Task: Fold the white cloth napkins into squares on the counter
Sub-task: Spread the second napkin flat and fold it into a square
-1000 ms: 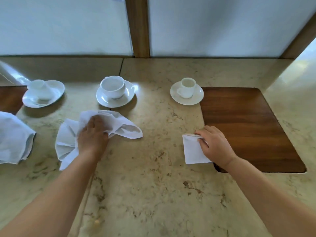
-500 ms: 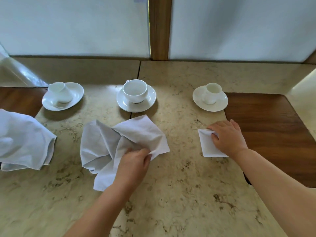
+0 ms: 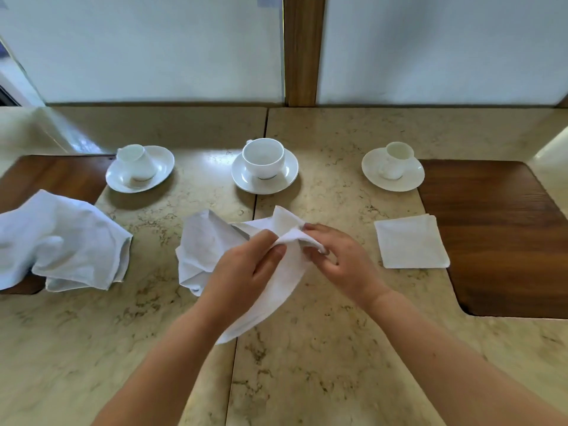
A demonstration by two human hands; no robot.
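The crumpled napkin (image 3: pixel 212 250) lies in the middle of the marble counter (image 3: pixel 322 348), in front of the middle cup (image 3: pixel 263 158). It is white, thin and full of creases; one part is bunched on the left, and one long tail hangs down toward the person. Both hands hold it at one raised edge — the left hand (image 3: pixel 242 269) is closed, with the cloth pinched between thumb and fingers, and the right hand (image 3: pixel 338 262) is half curled, with its fingertips gripping the same edge just beside the left.

To the right lies a folded napkin (image 3: pixel 412 241), a flat neat square, its right edge on the wooden inlay (image 3: pixel 498 235). On the far left another unfolded napkin (image 3: pixel 61 241) rests in a loose heap. No brand or writing can be read on the cloths.
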